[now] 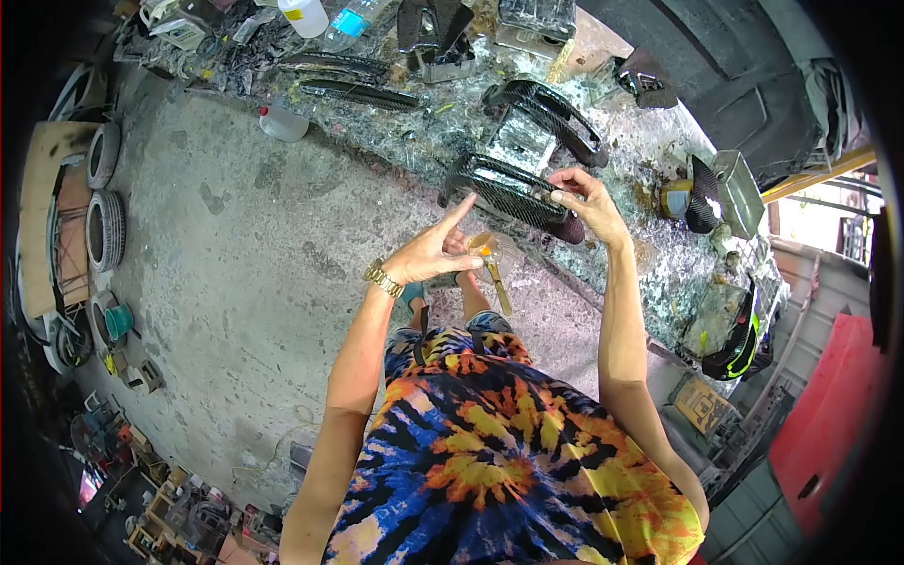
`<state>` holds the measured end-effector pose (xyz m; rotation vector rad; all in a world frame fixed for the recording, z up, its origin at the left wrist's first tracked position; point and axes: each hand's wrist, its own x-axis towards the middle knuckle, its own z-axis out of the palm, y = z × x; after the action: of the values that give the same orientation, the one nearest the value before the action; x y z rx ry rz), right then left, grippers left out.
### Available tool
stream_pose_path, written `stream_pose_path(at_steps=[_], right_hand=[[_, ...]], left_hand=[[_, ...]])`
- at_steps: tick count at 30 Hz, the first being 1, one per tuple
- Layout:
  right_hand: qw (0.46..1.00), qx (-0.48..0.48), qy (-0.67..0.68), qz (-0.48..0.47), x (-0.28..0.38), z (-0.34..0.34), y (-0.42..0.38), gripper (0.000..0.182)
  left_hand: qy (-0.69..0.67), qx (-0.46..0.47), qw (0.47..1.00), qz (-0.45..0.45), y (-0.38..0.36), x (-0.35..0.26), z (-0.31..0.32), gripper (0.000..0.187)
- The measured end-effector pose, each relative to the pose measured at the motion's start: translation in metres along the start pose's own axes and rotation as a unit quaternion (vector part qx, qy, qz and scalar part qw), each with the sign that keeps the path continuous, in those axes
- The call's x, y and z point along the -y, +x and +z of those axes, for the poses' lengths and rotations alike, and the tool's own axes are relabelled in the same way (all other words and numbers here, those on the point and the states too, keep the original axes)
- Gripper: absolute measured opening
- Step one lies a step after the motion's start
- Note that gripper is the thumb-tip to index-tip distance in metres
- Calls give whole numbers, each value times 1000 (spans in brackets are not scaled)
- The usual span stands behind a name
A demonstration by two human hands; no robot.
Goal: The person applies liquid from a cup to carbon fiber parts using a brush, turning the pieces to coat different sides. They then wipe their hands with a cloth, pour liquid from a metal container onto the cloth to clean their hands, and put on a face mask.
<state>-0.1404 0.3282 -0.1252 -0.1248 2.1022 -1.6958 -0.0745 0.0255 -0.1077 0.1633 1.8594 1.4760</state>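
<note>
My left hand (433, 250), with a gold watch at its wrist, holds a small clear cup (507, 256) with amber liquid in it. A brush (499, 290) with a yellowish handle leans out of the cup. The left index finger points towards a glossy black carbon-fibre part (513, 195), long and curved with a slot, at the bench edge. My right hand (589, 202) grips the right end of this part between thumb and fingers. A similar carbon-fibre part (551, 118) lies just behind it on the bench.
The stained workbench (424, 132) carries more black parts (358, 92), a white container (303, 17), a tin (675, 200) and a metal box (737, 193). A plastic jug (282, 124) stands by its near edge. Tyres (106, 231) stand at the left.
</note>
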Motion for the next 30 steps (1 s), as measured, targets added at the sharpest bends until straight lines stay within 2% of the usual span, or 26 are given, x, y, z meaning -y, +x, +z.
stream_pose_path(at_steps=[5,10,17,20,21,23,25,27,29,30], right_hand=[[999,12,33,2,-8,0,1,29],[990,17,135,-37,-13,2,3,40],[990,2,137,-18,-9,-3,-2,39],[995,-65,64,-40,8,-7,-14,38],[996,-60,59,-39,11,-8,-19,38],[990,-125,32,-54,16,-8,-30,37],[987,-141,22,-71,22,-4,-42,35],[970,-214,-41,-113,25,3,-58,33],[953,-271,-84,-110,32,20,-81,25],[955,-278,-82,-65,33,31,-94,20]], left_hand=[[8,1,1000,-17,-1,-2,0,104],[4,-2,1000,8,-1,1,-1,102],[3,-2,1000,29,2,7,-1,102],[2,-6,999,39,2,10,-1,102],[3,-2,999,39,3,10,-2,100],[-3,-1,999,41,2,11,-2,99],[-14,5,998,57,0,10,-3,98],[-22,0,998,55,-2,8,-3,97],[-30,-7,998,52,-5,10,-4,95],[-20,-14,999,41,-7,12,-3,95]])
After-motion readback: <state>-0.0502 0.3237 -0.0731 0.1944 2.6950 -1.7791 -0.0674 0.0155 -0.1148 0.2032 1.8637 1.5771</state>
